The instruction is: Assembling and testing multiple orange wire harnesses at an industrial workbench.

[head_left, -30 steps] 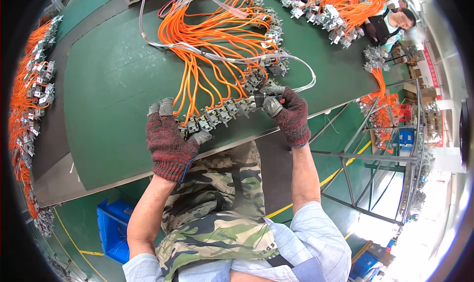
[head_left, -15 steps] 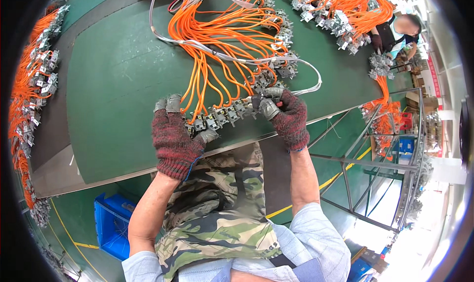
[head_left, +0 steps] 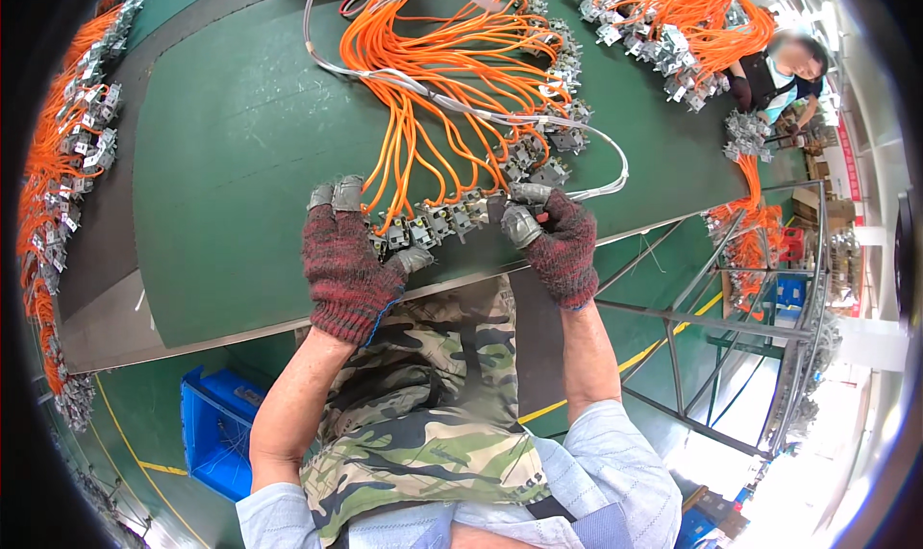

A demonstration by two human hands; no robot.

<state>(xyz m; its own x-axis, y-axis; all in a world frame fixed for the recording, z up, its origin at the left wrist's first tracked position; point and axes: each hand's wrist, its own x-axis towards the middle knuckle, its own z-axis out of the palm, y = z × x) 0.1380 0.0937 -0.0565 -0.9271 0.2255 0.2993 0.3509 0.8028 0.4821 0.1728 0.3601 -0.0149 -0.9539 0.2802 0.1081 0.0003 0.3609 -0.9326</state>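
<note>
A row of grey metal connectors [head_left: 437,224] lies near the front edge of the table, each joined to orange wires [head_left: 409,150] fanning toward the back. My left hand [head_left: 351,261], in a dark red and grey knit glove with taped fingertips, holds the row's left end, fingers beyond it and thumb on the near side. Farther right, my right hand [head_left: 556,246], gloved alike, is closed in a pinch against the row. Something dark shows at its fingertips and a bit of red in its grip; what it is stays mostly hidden.
Grey-white cables [head_left: 461,114] cross the orange wires. More orange wire bundles lie at the left [head_left: 58,184] and far right [head_left: 692,30], where a co-worker [head_left: 784,78] stands. A blue bin [head_left: 216,434] sits below the table's left side; a metal frame [head_left: 702,323] stands at right.
My right hand has shifted slightly left and nearer along the row, uncovering connectors beyond it. My left hand keeps its place on the row. The whole view has moved a little.
</note>
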